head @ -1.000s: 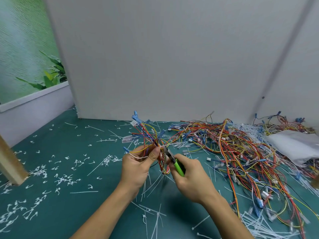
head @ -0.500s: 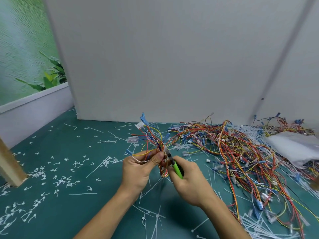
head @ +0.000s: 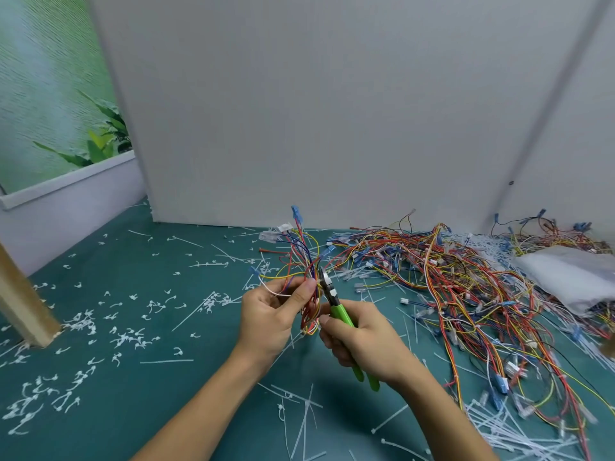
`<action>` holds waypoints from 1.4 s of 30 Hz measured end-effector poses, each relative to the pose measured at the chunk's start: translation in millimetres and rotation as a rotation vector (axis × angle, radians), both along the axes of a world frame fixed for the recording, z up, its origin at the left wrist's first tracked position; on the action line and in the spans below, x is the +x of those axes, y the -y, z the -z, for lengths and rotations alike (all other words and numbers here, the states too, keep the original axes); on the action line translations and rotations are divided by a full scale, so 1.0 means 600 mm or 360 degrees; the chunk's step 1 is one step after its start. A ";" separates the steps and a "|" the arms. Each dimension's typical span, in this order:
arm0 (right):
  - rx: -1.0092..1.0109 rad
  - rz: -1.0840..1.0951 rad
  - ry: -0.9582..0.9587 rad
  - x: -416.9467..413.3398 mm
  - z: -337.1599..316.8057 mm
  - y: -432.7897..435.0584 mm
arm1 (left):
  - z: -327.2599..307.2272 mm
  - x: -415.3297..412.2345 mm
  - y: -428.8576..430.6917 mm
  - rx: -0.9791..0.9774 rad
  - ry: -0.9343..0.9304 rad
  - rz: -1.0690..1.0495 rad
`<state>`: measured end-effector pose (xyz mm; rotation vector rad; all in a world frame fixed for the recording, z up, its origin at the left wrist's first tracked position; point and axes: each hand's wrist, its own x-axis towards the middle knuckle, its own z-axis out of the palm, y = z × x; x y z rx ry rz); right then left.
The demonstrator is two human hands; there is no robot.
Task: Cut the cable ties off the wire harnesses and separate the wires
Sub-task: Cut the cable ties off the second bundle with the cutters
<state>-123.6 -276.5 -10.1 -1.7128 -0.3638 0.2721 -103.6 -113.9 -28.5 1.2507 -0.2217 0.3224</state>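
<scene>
Our left hand [head: 266, 314] grips a wire harness [head: 299, 257] above the teal mat [head: 149, 394]; our right hand [head: 362, 344] clasps green-handled cutters [head: 336, 309], tip at the bundle. Snipped white ties [head: 126, 337] litter the mat, and loose wires [head: 466, 284] heap to the right before a grey partition [head: 299, 111].

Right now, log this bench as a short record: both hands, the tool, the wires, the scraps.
Left hand: grips a small wire harness, ends fanned upward
Right hand: grips green-handled cutters
Cutter tip: at the bundle, beside the left thumb
Tie on bundle: too small to tell
Wire pile: right of the hands, on the green mat
Cut ties: scattered across the mat
</scene>
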 end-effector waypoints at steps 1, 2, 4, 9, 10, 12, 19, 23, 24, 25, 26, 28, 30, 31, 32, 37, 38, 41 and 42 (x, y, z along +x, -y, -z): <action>-0.0093 0.0039 0.0073 0.000 0.001 0.000 | 0.000 0.000 0.000 -0.0007 -0.0006 -0.0003; -0.0196 0.0078 0.0150 0.000 0.001 -0.001 | 0.001 -0.001 -0.001 -0.0017 -0.0014 -0.0003; -0.0334 0.0123 0.0243 0.001 0.002 -0.001 | 0.000 -0.001 -0.001 -0.0041 -0.0030 -0.0006; -0.0471 0.0098 0.0318 -0.005 0.000 -0.006 | -0.002 -0.003 0.001 -0.0074 -0.0019 0.0006; -0.0481 0.0089 0.0306 -0.006 -0.001 -0.006 | -0.002 -0.003 0.001 -0.0070 -0.0010 0.0003; -0.0499 0.0073 0.0271 -0.007 -0.004 -0.006 | -0.002 -0.004 0.001 -0.0027 0.0026 -0.0019; -0.0593 0.0057 0.0285 -0.009 -0.007 -0.007 | -0.004 -0.008 0.007 0.0036 0.0100 -0.0109; -0.0536 0.0024 0.0205 -0.009 -0.010 -0.007 | -0.003 -0.007 0.002 0.0137 0.0143 -0.0111; -0.0484 0.0015 0.0154 -0.009 -0.011 -0.006 | -0.003 -0.006 0.000 0.0166 0.0152 -0.0114; -0.0423 0.0004 0.0096 -0.010 -0.012 -0.006 | -0.002 -0.006 -0.001 0.0192 0.0159 -0.0116; -0.0359 -0.0010 0.0035 -0.012 -0.015 -0.006 | -0.001 -0.005 -0.001 0.0219 0.0163 -0.0125; -0.0241 -0.0050 -0.0071 -0.015 -0.020 -0.005 | 0.000 -0.004 -0.001 0.0252 0.0154 -0.0163; -0.0136 -0.0099 -0.0163 -0.015 -0.021 -0.003 | 0.000 -0.004 0.000 0.0253 0.0158 -0.0204; -0.0073 -0.0131 -0.0227 -0.014 -0.020 -0.001 | -0.001 -0.004 0.000 0.0252 0.0166 -0.0223; -0.0004 -0.0165 -0.0300 -0.013 -0.020 0.000 | -0.002 -0.004 0.001 0.0244 0.0174 -0.0237; 0.0164 -0.0233 -0.0421 -0.011 -0.017 0.000 | -0.005 -0.003 -0.003 0.0321 0.0191 -0.0268; 0.0147 -0.0218 -0.0389 -0.010 -0.017 -0.001 | -0.004 -0.004 -0.003 0.0333 0.0188 -0.0258; 0.0093 -0.0164 -0.0305 -0.010 -0.016 -0.001 | -0.005 -0.007 0.000 0.0325 0.0171 -0.0238; 0.0077 -0.0147 -0.0287 -0.010 -0.015 -0.002 | -0.005 -0.007 0.001 0.0307 0.0163 -0.0226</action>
